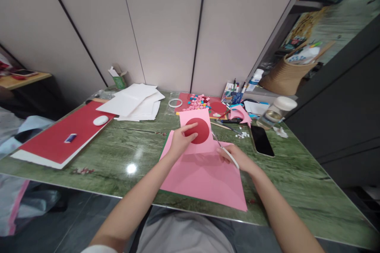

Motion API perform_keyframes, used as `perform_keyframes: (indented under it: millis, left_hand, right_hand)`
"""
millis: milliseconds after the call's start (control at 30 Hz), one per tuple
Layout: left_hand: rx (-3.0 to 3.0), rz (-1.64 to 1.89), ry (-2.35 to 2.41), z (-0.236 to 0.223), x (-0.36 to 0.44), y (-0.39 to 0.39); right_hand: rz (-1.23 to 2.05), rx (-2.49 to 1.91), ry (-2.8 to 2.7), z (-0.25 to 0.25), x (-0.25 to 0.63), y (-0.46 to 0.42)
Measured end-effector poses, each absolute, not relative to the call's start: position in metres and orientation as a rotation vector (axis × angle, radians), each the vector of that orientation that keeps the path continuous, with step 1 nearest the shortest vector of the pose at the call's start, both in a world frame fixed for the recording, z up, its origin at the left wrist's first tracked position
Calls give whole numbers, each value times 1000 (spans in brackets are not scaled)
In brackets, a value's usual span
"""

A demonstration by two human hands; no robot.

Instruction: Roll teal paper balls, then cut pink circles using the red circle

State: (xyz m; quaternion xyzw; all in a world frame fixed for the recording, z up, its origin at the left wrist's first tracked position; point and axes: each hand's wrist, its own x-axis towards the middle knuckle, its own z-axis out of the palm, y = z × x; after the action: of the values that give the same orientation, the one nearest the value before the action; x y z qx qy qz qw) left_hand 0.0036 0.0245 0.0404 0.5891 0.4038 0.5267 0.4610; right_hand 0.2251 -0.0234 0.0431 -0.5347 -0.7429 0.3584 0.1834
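My left hand (181,139) presses its fingers on a red paper circle (201,131) that lies on a small pink sheet (196,118). That sheet rests on a large pink sheet (204,178) spread on the green marble table (130,154). My right hand (236,157) is closed round a thin white-handled tool (226,148) whose metal tip points at the right edge of the red circle.
A black phone (262,140) and a capped glass jar (276,113) lie to the right. Behind are pink beads (196,102), a second red circle (218,106), pens, a tape ring (175,102) and white sheets (133,102). A red board (59,136) lies left.
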Motion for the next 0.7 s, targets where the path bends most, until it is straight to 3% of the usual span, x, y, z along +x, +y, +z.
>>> perform_keyframes:
  millis: [700]
  left_hand:
    - [1462,1260,949,43,5,22]
  right_hand:
    - [1043,-1544,-1997,30,223,-21]
